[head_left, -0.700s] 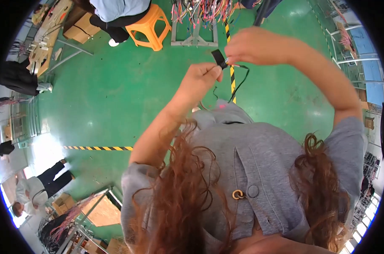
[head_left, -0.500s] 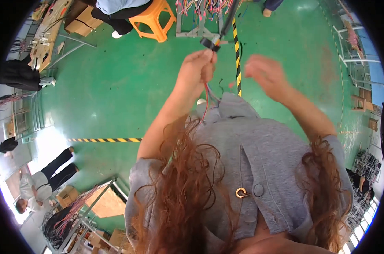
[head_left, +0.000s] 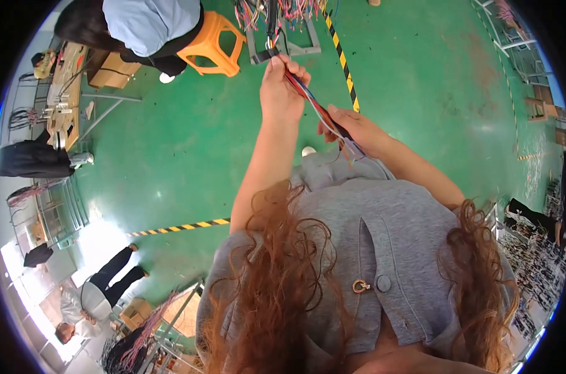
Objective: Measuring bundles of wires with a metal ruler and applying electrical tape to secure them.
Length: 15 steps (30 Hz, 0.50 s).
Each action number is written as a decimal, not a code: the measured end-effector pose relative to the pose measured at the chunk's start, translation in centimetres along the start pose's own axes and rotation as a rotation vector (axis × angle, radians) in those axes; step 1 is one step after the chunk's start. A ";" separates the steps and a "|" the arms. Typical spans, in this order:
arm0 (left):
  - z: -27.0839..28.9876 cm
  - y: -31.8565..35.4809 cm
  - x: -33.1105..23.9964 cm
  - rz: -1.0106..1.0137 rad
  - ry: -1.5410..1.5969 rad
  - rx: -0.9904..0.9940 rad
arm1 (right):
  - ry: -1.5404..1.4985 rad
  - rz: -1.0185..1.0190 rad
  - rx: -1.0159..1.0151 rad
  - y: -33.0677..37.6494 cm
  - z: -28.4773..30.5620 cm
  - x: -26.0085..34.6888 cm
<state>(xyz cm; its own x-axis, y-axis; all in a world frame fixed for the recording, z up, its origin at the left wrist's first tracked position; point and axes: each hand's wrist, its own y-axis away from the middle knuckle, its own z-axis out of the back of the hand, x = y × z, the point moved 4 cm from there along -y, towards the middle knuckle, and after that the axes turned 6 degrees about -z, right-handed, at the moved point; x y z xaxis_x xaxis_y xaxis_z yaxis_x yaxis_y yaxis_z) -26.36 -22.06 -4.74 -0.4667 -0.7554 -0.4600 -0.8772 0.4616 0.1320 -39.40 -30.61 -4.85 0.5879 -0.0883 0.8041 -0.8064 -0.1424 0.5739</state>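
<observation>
A bundle of thin wires (head_left: 314,105), red, blue, white and dark, runs slanting between my two hands. My left hand (head_left: 283,90) is closed round its upper part. By the left thumb and fingertips sits a black ring that looks like a roll of tape (head_left: 265,56). Above it the wires go on into a black-wrapped harness (head_left: 272,19). My right hand (head_left: 359,129) is closed on the lower part of the bundle, close to my grey shirt. Loose wire ends (head_left: 350,149) hang below that hand; its fingers are partly hidden.
Beyond the left hand stands a metal frame (head_left: 302,47) hung with many coloured wires. An orange stool (head_left: 217,47) with a seated person (head_left: 155,25) is at the upper left. A workbench (head_left: 74,93) lies farther left. Striped tape (head_left: 341,59) marks the green floor.
My right hand has come in from the right, away from the wires, and now grips the bundle. The bundle is stretched slantwise between both hands. The view has shifted a little.
</observation>
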 end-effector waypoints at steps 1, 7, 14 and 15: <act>-0.3 -0.2 0.2 -0.018 0.012 -0.024 | -0.057 0.039 0.024 0.0 -0.1 0.7; 0.3 -1.6 2.3 0.098 -0.133 -0.081 | 0.762 0.345 -0.242 0.0 -0.8 -2.8; 1.8 -1.9 1.4 0.140 -0.189 -0.009 | 1.398 0.485 -0.021 -2.2 5.2 3.7; 1.8 -1.8 1.4 0.145 -0.280 -0.020 | 1.338 0.543 -0.023 -1.8 6.8 7.2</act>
<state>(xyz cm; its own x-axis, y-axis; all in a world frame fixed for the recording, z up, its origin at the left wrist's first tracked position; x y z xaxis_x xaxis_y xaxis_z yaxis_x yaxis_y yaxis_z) -25.23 -23.08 -7.19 -0.5408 -0.5237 -0.6582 -0.8069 0.5441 0.2300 -33.30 -37.67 -1.12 -0.2749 0.8490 0.4513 -0.9151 -0.3750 0.1481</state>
